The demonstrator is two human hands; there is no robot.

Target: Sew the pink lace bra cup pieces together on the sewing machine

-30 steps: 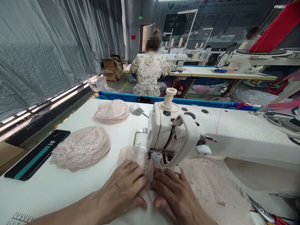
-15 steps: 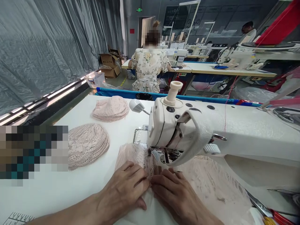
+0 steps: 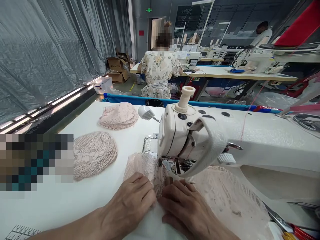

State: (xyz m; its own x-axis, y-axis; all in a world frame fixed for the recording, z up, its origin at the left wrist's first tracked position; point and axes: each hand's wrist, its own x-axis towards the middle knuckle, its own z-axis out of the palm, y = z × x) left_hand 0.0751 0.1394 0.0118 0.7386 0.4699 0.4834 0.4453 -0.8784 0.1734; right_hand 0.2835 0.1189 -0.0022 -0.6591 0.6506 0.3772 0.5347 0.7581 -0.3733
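A pale pink lace piece lies under the needle area of a white sewing machine. My left hand is closed on its near edge, fingers curled and pressed down on the lace. Close by on the right, my right hand pinches the lace edge just in front of the presser foot; its fingertips are partly hidden. More pale pink lace spreads beneath the machine arm, to the right of my right hand.
Two stacks of lace pieces, one round and one farther back, lie on the white table to the left. Scissors with red handles rest at the lower right. A person in a floral dress sits ahead at another table.
My left fingers have drawn slightly back and left along the lace edge, its thumb now tucked out of sight. My right fingers have shifted a little, and its thumb shows below. The lace stays under the machine.
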